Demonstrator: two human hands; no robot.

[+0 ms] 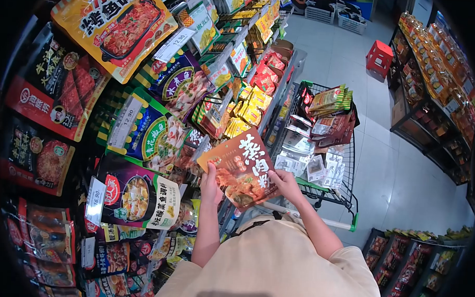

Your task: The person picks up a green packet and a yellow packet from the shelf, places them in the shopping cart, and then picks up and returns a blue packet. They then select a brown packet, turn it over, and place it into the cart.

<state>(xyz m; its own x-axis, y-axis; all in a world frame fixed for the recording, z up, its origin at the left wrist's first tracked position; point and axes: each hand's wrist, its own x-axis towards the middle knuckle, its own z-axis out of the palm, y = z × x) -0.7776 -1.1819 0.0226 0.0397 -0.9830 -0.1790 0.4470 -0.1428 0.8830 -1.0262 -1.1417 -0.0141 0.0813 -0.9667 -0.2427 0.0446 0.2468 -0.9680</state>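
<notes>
Both hands hold a packet in a shop aisle

Left, a shelf (144,129) of hanging sachets. The left hand (211,185) grips the packet (242,167) by its left edge, the right hand (287,184) closed on its near right corner, in front of the chest; a loaded cart (321,146) stands just right.

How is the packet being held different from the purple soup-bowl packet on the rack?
The held packet is orange-brown; the purple packet is purple with a white band. The held packet sits tilted between the left hand and right hand; the purple packet hangs untouched. Both picture food.
</notes>
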